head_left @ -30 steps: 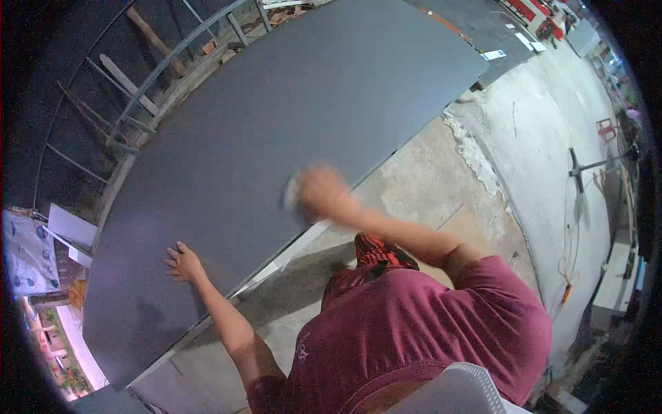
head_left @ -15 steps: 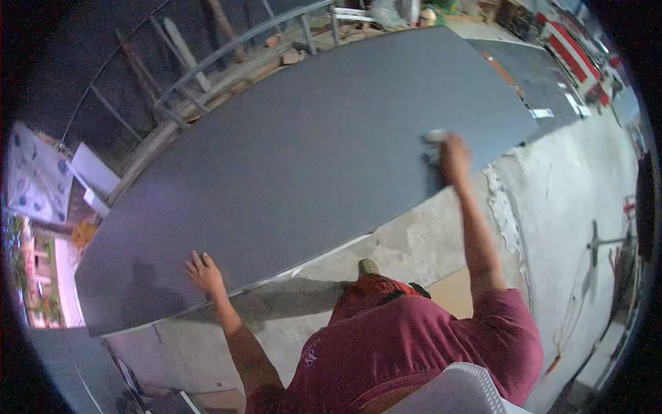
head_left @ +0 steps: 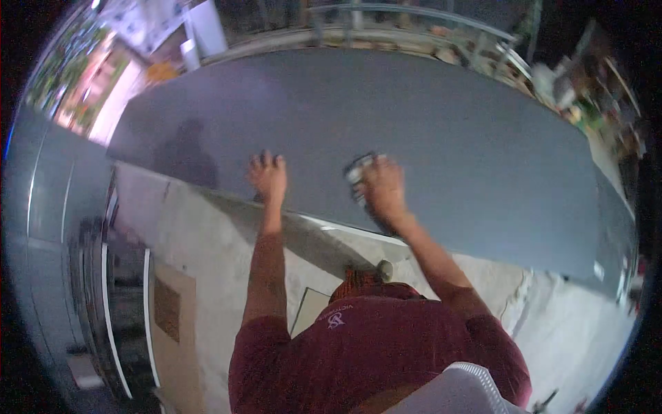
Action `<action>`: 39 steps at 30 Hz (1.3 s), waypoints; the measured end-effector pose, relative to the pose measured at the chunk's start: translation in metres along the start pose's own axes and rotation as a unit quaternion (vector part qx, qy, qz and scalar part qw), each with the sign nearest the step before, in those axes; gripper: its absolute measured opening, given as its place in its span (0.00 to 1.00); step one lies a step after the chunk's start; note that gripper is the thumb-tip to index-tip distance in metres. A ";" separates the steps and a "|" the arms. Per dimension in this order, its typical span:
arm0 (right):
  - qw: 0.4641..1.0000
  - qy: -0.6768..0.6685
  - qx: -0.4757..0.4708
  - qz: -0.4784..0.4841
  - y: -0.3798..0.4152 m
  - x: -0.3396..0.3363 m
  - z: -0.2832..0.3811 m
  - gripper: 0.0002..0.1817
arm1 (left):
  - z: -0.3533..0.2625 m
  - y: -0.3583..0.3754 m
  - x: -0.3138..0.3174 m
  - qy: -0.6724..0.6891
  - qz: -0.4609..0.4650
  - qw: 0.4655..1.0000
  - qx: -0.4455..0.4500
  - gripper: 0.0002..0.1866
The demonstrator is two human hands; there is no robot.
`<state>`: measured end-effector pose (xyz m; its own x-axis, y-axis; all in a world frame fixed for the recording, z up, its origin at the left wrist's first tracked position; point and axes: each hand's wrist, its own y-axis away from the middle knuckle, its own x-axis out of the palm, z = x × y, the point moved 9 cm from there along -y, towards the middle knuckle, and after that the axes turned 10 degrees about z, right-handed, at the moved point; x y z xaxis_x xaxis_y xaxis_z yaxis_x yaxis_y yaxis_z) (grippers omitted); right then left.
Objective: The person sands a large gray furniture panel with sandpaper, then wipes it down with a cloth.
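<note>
A large flat dark grey panel (head_left: 441, 138) stretches across the view in front of me. My left hand (head_left: 268, 178) rests on it near its front edge, palm down with the fingers apart. To the right of it, my right hand (head_left: 385, 188) is closed around a crumpled grey-and-white cloth (head_left: 357, 174), pressed against the panel's surface. Motion blurs the cloth somewhat, so its exact form is hard to make out. Shadow falls on the panel to the left of my left hand.
Behind the panel runs a metal railing (head_left: 414, 12). Clutter (head_left: 565, 90) lies at the far right. Below the panel is a concrete floor (head_left: 227, 255), with a brown board (head_left: 176, 331) and dark framed pieces (head_left: 127, 310) at the lower left.
My right hand has swept the cloth leftward along the panel, closer to my left hand. The view has turned left, and my left hand stays spread on the panel.
</note>
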<state>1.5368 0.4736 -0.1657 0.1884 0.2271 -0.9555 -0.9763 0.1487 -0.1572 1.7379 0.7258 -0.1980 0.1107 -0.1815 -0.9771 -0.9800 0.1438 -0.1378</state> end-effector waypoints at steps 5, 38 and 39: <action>0.981 -0.007 -0.192 0.023 -0.016 0.062 0.139 0.28 | 0.025 0.006 -0.014 0.048 -0.009 0.999 0.002 0.28; 0.946 0.063 0.284 -0.145 -0.028 0.049 0.123 0.21 | 0.306 -0.206 -0.046 -0.040 0.086 0.994 0.047 0.33; 0.904 0.098 0.375 -0.179 0.005 0.046 0.072 0.20 | 0.303 -0.206 -0.048 -0.027 0.091 0.994 0.045 0.33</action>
<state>1.5481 0.5536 -0.1923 0.3836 -0.1288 -0.9145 -0.4963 0.8063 -0.3218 1.9851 1.0000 -0.1720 -0.0555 -0.0916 -0.9942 -0.9663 0.2556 0.0304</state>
